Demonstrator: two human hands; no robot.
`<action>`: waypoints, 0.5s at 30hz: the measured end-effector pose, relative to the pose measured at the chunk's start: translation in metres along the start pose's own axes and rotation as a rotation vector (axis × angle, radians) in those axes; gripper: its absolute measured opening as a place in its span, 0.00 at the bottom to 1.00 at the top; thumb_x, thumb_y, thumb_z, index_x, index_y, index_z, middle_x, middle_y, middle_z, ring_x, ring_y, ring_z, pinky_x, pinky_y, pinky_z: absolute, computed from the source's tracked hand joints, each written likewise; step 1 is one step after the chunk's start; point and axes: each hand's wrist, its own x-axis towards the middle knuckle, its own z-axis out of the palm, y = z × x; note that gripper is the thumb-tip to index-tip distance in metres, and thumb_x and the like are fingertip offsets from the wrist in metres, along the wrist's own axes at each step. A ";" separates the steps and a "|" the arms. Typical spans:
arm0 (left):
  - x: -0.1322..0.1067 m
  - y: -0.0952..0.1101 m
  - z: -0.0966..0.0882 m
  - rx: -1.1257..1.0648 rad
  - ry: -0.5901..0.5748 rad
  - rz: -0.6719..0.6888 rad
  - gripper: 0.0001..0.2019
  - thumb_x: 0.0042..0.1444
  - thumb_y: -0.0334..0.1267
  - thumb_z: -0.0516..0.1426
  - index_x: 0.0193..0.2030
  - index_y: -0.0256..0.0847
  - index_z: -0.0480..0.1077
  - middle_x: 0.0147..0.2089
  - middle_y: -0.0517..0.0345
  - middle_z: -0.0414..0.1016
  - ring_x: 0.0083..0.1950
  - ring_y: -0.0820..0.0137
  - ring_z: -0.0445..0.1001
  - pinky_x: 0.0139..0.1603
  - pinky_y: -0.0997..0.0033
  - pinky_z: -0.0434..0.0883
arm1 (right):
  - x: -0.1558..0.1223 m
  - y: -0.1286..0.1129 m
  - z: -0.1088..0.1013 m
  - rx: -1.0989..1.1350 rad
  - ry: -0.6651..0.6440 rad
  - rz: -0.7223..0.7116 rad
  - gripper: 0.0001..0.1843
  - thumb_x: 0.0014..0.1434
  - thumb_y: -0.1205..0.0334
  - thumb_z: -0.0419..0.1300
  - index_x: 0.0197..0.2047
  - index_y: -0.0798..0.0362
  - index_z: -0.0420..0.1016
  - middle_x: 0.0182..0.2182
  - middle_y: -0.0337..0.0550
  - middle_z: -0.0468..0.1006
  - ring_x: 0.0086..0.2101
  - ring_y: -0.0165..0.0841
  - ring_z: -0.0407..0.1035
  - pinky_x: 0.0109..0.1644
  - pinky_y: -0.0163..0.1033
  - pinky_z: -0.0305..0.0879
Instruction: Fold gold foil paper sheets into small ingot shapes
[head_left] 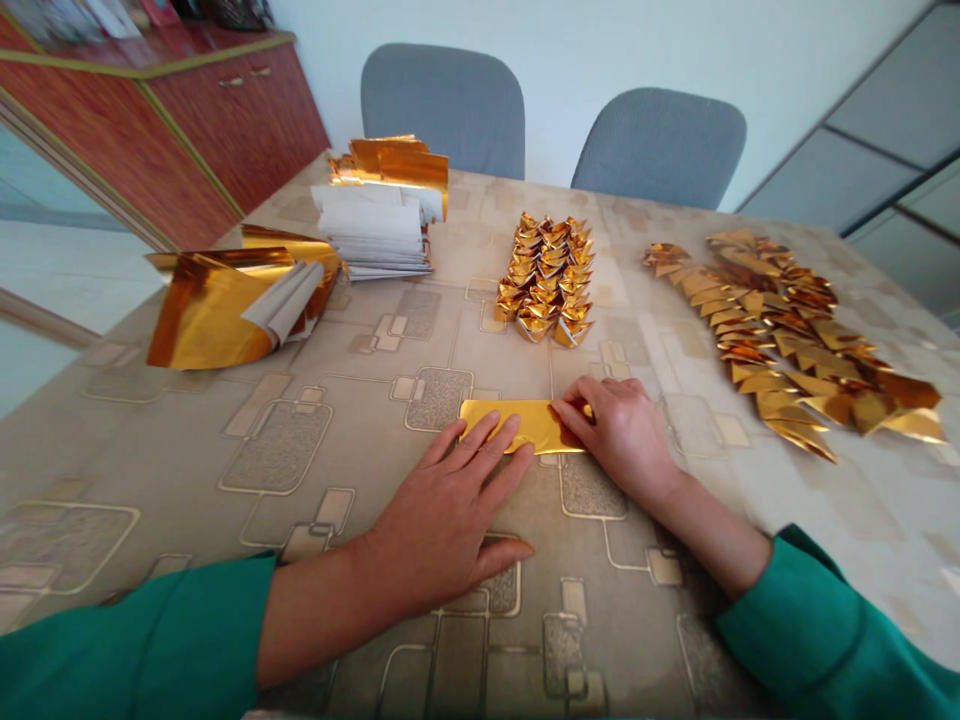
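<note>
Gold foil strip [517, 425] pinned flat on the patterned bench [135, 460].
Left fingers [487, 440] open, pressing down on it; right fingers [592, 392] closed on its right end. Strip likely light, thin, slick, easily creased; best held by its long edges. Beyond: folded gold paper ingots [546, 285], a longer pile [780, 340], stacked white-backed sheets [375, 235], curled gold sheets [217, 315].

The paper strip [517, 425] is shiny gold. The desk [150, 470] is tan with big square shapes drawn in thin gold lines. The sleeve [127, 640] is green, the chair [442, 100] is gray, and the cupboard [240, 120] is red-brown.
</note>
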 end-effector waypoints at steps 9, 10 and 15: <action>0.001 -0.001 -0.002 0.069 -0.001 -0.001 0.36 0.61 0.62 0.49 0.69 0.39 0.57 0.73 0.41 0.53 0.73 0.49 0.51 0.69 0.45 0.52 | -0.012 -0.021 -0.015 -0.124 0.215 -0.256 0.09 0.65 0.64 0.58 0.46 0.54 0.76 0.43 0.47 0.80 0.44 0.40 0.67 0.50 0.47 0.56; 0.001 0.000 -0.002 0.079 -0.001 0.002 0.37 0.61 0.62 0.49 0.68 0.39 0.58 0.73 0.41 0.53 0.73 0.49 0.52 0.69 0.46 0.52 | -0.017 -0.027 -0.016 -0.108 0.188 -0.335 0.09 0.66 0.64 0.56 0.46 0.54 0.76 0.41 0.45 0.80 0.43 0.39 0.68 0.51 0.47 0.56; 0.001 -0.001 -0.003 0.109 0.005 0.009 0.36 0.61 0.62 0.48 0.67 0.37 0.60 0.72 0.40 0.54 0.72 0.50 0.53 0.68 0.47 0.52 | -0.044 -0.044 -0.012 -0.081 0.122 -0.383 0.11 0.67 0.62 0.55 0.43 0.56 0.77 0.39 0.45 0.81 0.40 0.37 0.69 0.53 0.47 0.59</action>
